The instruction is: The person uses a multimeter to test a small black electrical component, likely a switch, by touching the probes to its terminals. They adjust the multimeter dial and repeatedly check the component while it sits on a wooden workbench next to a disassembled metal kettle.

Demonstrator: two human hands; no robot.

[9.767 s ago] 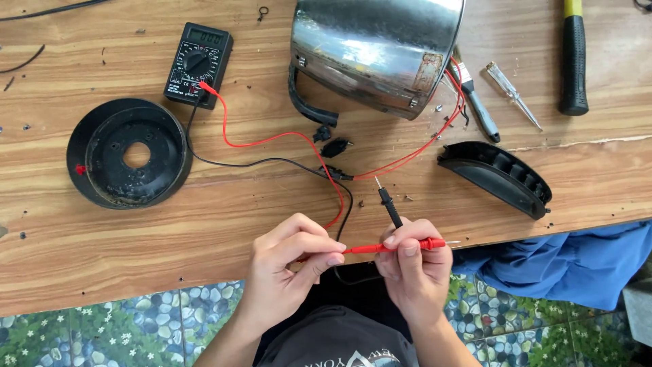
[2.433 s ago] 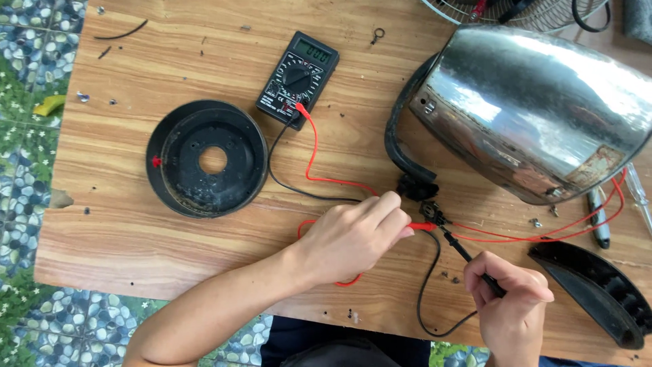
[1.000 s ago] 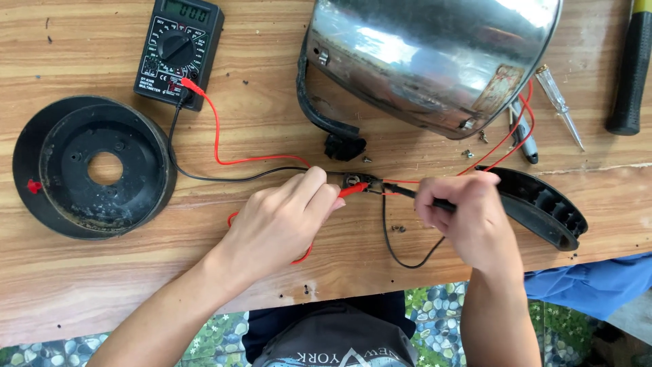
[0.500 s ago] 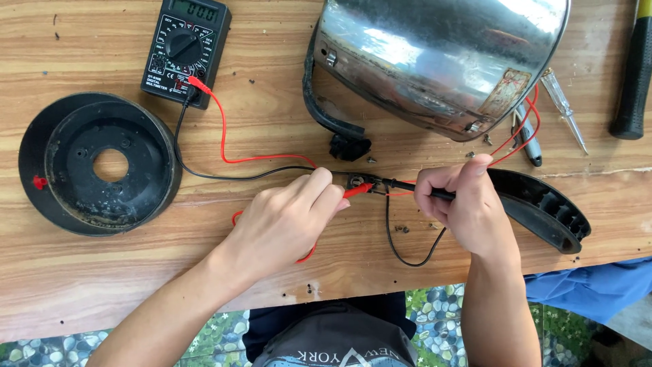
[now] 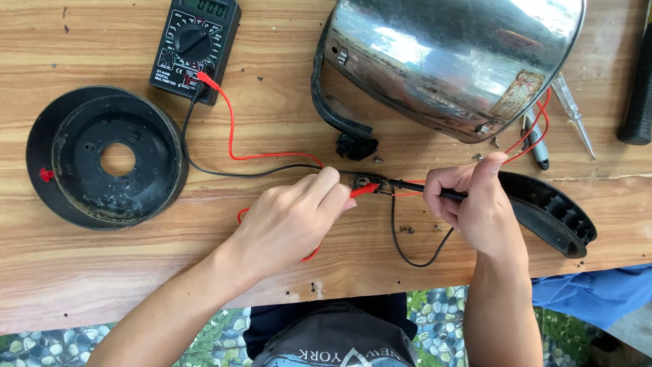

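My left hand (image 5: 292, 221) grips the red test probe (image 5: 363, 191), whose tip rests on a small metal part (image 5: 363, 181) lying on the wooden table (image 5: 272, 115). From the other side, my right hand (image 5: 475, 204) holds the black test probe (image 5: 414, 186) against the same part. Red and black leads run from both probes back to a black digital multimeter (image 5: 195, 44) at the top left. A shiny steel kettle body (image 5: 448, 61) lies on its side just beyond my hands.
A round black kettle base (image 5: 102, 156) sits at the left. A curved black plastic handle cover (image 5: 553, 211) lies right of my right hand. A screwdriver (image 5: 574, 115), another tool (image 5: 536, 143) and a dark hammer handle (image 5: 638, 102) lie at the far right. Small screws are scattered nearby. Blue cloth (image 5: 598, 292) hangs below the table edge.
Both hands have come together at the small part below the kettle, probe tips meeting on it. Over the last half second they have barely moved.
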